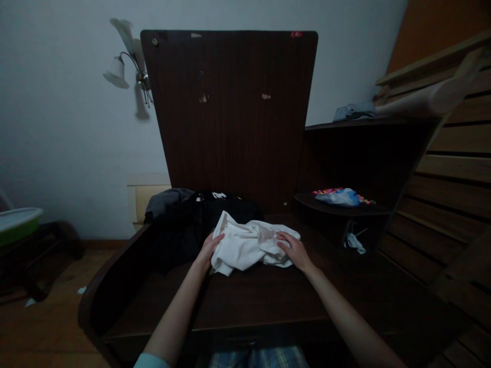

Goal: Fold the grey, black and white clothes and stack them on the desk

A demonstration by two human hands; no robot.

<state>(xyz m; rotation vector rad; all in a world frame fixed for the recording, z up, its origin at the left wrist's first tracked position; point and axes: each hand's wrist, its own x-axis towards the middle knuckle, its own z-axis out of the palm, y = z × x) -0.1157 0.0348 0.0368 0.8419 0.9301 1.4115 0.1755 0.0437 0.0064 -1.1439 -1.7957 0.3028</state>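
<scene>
A crumpled white cloth [245, 245], some kind of soft garment, lies bunched on the dark wooden desk [261, 301]. My left hand [209, 250] grips its left edge, thumb on top and the other fingers partly hidden behind the fabric. On the right end, my right hand [295, 250] has its fingers curled onto the folds and pinches the fabric. Just behind the cloth, dark clothes or bags [230, 207] are heaped against the upright back panel.
A raised dark board [233, 117] stands at the back. To the right, a corner shelf [368, 207] bears a blue-white plastic bag [339, 197]. Wooden slats [456, 189] line the right side. A wall lamp [130, 66] hangs left; a green basin [19, 225] sits on a stool.
</scene>
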